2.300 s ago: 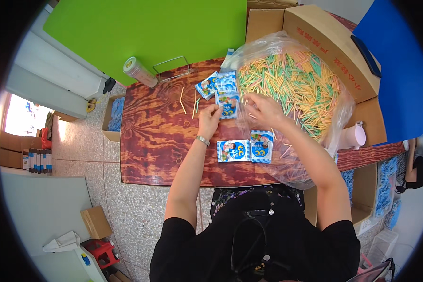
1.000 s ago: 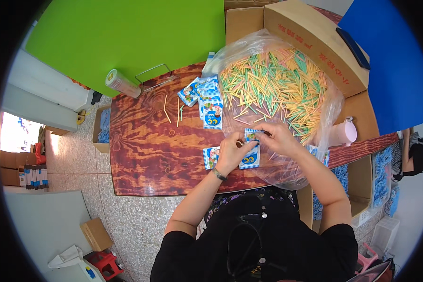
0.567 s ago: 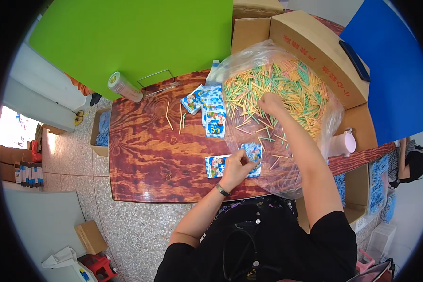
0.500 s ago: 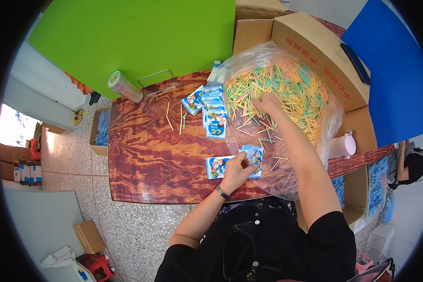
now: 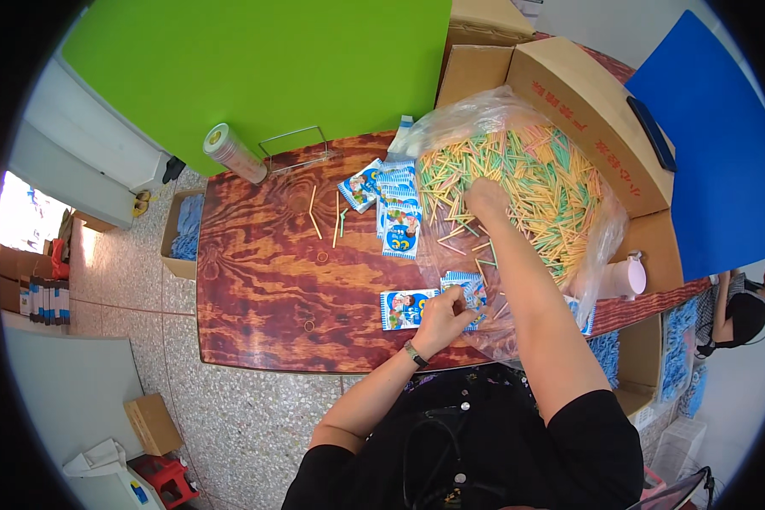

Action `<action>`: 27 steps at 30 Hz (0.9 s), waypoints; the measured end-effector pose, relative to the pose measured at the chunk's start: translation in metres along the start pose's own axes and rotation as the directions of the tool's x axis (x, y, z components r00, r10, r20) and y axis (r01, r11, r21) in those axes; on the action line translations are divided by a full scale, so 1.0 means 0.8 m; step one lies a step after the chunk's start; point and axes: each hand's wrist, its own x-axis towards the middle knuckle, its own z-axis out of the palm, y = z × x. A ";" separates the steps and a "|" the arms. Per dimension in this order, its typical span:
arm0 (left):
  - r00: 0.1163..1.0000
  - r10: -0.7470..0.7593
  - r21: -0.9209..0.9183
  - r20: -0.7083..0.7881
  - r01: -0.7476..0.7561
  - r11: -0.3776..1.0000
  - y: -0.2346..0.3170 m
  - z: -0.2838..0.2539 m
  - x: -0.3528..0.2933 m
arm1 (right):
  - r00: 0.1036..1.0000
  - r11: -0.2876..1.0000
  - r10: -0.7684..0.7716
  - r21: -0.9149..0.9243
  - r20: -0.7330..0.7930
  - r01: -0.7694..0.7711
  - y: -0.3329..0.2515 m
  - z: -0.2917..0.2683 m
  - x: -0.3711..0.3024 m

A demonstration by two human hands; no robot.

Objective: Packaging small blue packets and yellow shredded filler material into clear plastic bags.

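My left hand [image 5: 446, 321] is at the table's near edge, thumb and fingers closed at a blue-and-white printed packet [image 5: 466, 283]; its fingertips partly cover the grip. Beneath and left of that hand lies another flat packet [image 5: 402, 309]. My right hand [image 5: 487, 202] reaches into a big heap of thin pastel sticks [image 5: 544, 195], yellow, green and pink. Its fingers are curled down among the sticks, so whatever they hold is hidden. Clear plastic sheeting [image 5: 476, 109] surrounds the heap. Left of the heap lies an overlapping row of similar packets [image 5: 399, 223].
Loose sticks [image 5: 316, 212] and rubber bands [image 5: 322, 257] lie on the wooden table [image 5: 255, 289]. A cylindrical container [image 5: 234, 153] and wire stand [image 5: 296, 149] are at the back left. Cardboard [image 5: 595, 127] walls the heap's far side; a pinkish-white cup [image 5: 625, 277] stands right.
My right hand stays in the heap, its fingers shifted slightly among the sticks. My left hand remains at the packet. The whole view has shifted slightly.
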 end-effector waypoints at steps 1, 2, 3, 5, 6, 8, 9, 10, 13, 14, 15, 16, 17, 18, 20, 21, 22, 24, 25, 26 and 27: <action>1.000 0.014 0.019 -0.001 -0.014 1.000 0.000 0.001 -0.001 | 1.000 1.000 -0.004 0.000 -0.001 0.004 0.006 0.001 0.007; 1.000 0.014 0.020 -0.007 -0.014 1.000 0.001 -0.001 -0.002 | 0.999 1.000 -0.022 -0.002 0.027 0.022 0.009 -0.001 0.011; 1.000 0.018 0.026 -0.005 -0.018 1.000 0.003 -0.003 -0.003 | 0.998 0.999 -0.039 -0.004 0.055 0.039 0.013 -0.002 0.015; 1.000 0.022 0.028 -0.003 -0.022 0.999 0.004 -0.004 -0.004 | 0.995 0.997 -0.081 0.009 0.052 0.081 0.031 -0.003 0.022; 1.000 0.022 0.022 0.004 -0.022 1.000 0.005 -0.004 -0.002 | 0.985 0.983 -0.164 0.093 0.049 0.159 0.044 -0.005 0.030; 1.000 0.022 0.016 0.010 -0.022 1.000 0.004 -0.003 -0.001 | 0.968 0.956 -0.246 0.174 0.040 0.236 0.066 -0.011 0.034; 1.000 0.028 0.027 -0.001 -0.028 0.999 0.003 -0.003 -0.001 | 0.953 0.863 -0.285 0.459 0.103 0.209 0.075 -0.014 0.029; 0.999 0.035 0.037 -0.009 -0.034 0.999 0.001 -0.002 -0.001 | 0.930 0.698 -0.337 0.702 0.149 0.140 0.083 -0.016 0.024; 1.000 0.020 0.032 -0.007 -0.020 0.999 0.004 0.000 0.000 | 0.894 0.279 -0.387 0.952 0.227 -0.121 0.103 -0.027 0.003; 0.999 0.031 0.035 -0.009 -0.030 0.999 0.001 0.002 0.000 | 0.869 0.216 -0.420 0.959 0.261 -0.184 0.108 -0.034 -0.005; 1.000 0.030 0.034 -0.005 -0.030 0.999 0.001 0.001 0.000 | 0.871 0.215 -0.416 0.959 0.262 -0.186 0.111 -0.040 -0.015; 1.000 0.025 0.053 -0.014 -0.025 0.998 0.002 0.000 -0.001 | 0.849 0.192 -0.445 0.956 0.285 -0.221 0.114 -0.045 -0.025; 1.000 0.023 0.071 -0.016 -0.021 0.997 0.003 0.002 -0.001 | 0.829 0.167 -0.468 0.952 0.306 -0.257 0.121 -0.047 -0.033; 1.000 0.008 0.074 -0.010 -0.007 0.997 0.004 0.002 0.000 | 0.819 0.204 -0.467 0.942 0.333 -0.267 0.128 -0.050 -0.037; 1.000 0.021 0.050 -0.010 -0.020 0.999 0.008 0.003 0.001 | 0.813 0.175 -0.490 0.949 0.314 -0.260 0.135 -0.059 -0.054; 0.999 0.035 0.029 -0.021 -0.034 0.999 0.009 0.005 0.001 | 0.803 0.149 -0.520 0.957 0.291 -0.251 0.138 -0.063 -0.062; 0.999 0.027 0.018 -0.027 -0.026 0.999 0.007 0.007 0.001 | 0.799 0.156 -0.513 0.949 0.315 -0.275 0.142 -0.058 -0.063; 1.000 0.029 0.033 -0.009 -0.029 0.999 0.008 0.010 0.002 | 0.790 0.205 -0.520 0.945 0.324 -0.253 0.156 -0.059 -0.065; 1.000 0.030 0.052 0.004 -0.030 0.998 0.008 0.012 0.003 | 0.777 0.255 -0.532 0.939 0.335 -0.230 0.163 -0.060 -0.065; 1.000 0.026 0.052 0.006 -0.026 0.998 -0.002 0.016 0.002 | 0.827 0.339 -0.467 0.928 0.312 -0.158 0.157 -0.060 -0.072; 0.999 0.028 -0.101 -0.015 -0.029 0.994 -0.014 0.022 0.007 | 0.826 0.340 -0.470 0.927 0.311 -0.156 0.154 -0.062 -0.073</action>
